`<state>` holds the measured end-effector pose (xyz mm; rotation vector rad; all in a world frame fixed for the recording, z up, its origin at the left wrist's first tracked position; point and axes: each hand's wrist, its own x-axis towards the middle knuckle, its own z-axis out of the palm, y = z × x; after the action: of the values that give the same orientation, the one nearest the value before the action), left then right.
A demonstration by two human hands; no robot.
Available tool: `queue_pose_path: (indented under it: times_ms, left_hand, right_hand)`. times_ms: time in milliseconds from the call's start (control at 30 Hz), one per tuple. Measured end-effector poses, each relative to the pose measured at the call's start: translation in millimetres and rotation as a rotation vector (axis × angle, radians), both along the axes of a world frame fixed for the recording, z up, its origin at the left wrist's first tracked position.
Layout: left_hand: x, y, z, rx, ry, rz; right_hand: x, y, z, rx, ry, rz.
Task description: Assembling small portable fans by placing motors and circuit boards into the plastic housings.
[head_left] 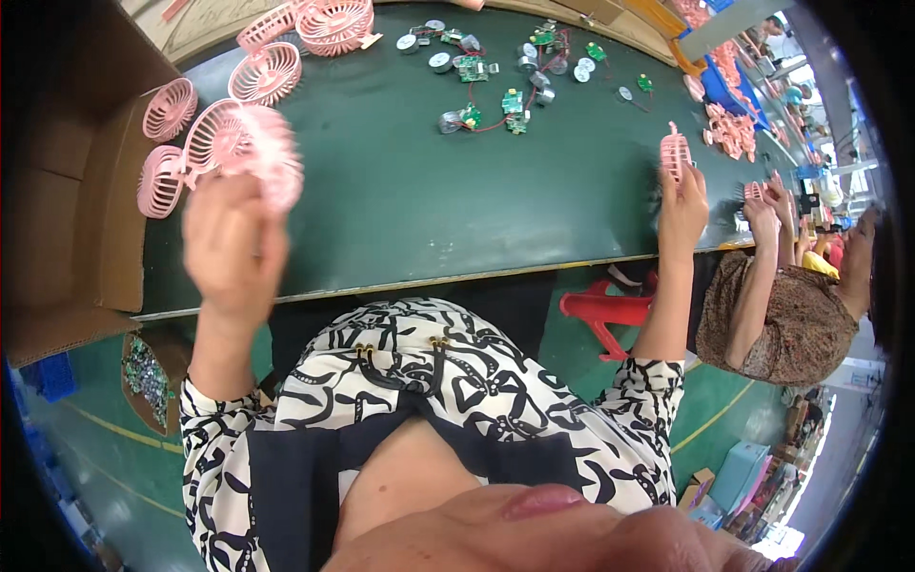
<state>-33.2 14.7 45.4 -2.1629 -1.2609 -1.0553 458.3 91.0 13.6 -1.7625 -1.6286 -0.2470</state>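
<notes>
At the left of the green table, my left hand (233, 243) is closed on a round pink fan cover (278, 157), smeared by motion. Next to it lie more pink slatted fan covers, among them one cover (170, 110) by the cardboard box and another cover (160, 181) below that. On the right, my right hand (683, 210) grips a pink fan housing (675, 153) with slats and a small stem, held near the table's front edge. The inner side of that housing is hidden from me.
Small green circuit boards (474, 69) with red wires and silver motors (545, 95) lie at the far middle. A cardboard box (86, 172) stands at the left. Pink parts (732, 132) are heaped at the right, near a co-worker's hands (762, 221). A red stool (605, 310) is below the table.
</notes>
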Motion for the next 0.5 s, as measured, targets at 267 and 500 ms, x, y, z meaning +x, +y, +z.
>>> queue_pose_path:
  times_ms: [267, 500]
  left_hand:
    - [47, -3, -19, -0.363, 0.061, -0.244]
    - [32, -2, -15, -0.475, -0.102, -0.216]
  right_hand:
    - [-32, 58, 27, -0.050, -0.491, -0.027]
    - [-27, 127, 13, -0.241, -0.440, 0.072]
